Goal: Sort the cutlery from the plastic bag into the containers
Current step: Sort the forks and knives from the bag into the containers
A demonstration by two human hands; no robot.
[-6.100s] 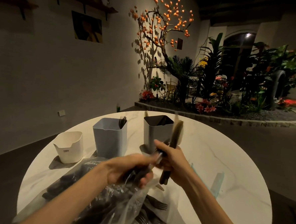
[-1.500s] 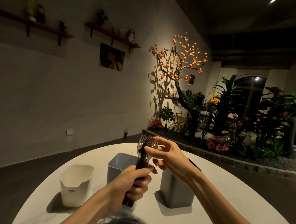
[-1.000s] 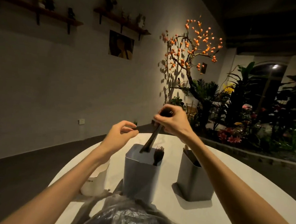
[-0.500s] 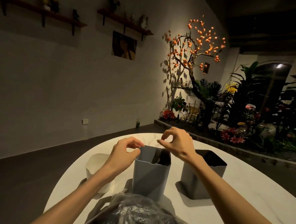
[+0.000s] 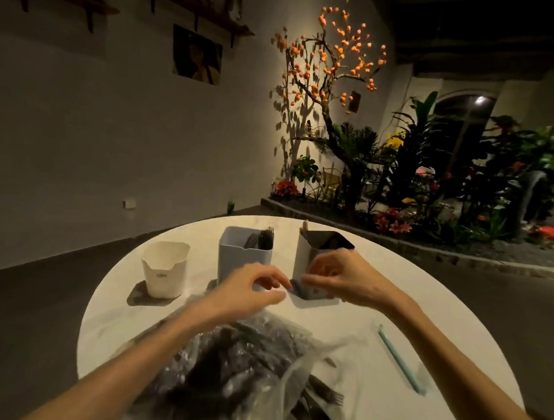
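Observation:
Three containers stand in a row on the round white table (image 5: pixel 376 313): a white one (image 5: pixel 165 269) at left, a light blue one (image 5: pixel 244 251) holding dark forks in the middle, a grey one (image 5: pixel 312 247) at right. A clear plastic bag (image 5: pixel 243 363) full of dark cutlery lies at the near edge, with several forks (image 5: pixel 319 404) showing at its mouth. My left hand (image 5: pixel 248 289) and my right hand (image 5: pixel 339 278) hover empty above the bag, in front of the blue and grey containers, fingers loosely curled and almost touching each other.
A light blue stick-like strip (image 5: pixel 401 360) lies on the table to the right of the bag. Beyond the table are a dark floor, a wall with shelves, and a planted bed with an orange-berried tree (image 5: pixel 329 83).
Both hands have let go of the forks, now standing in the blue container, and have pulled back and down toward the bag. The view has tilted down, showing the bag.

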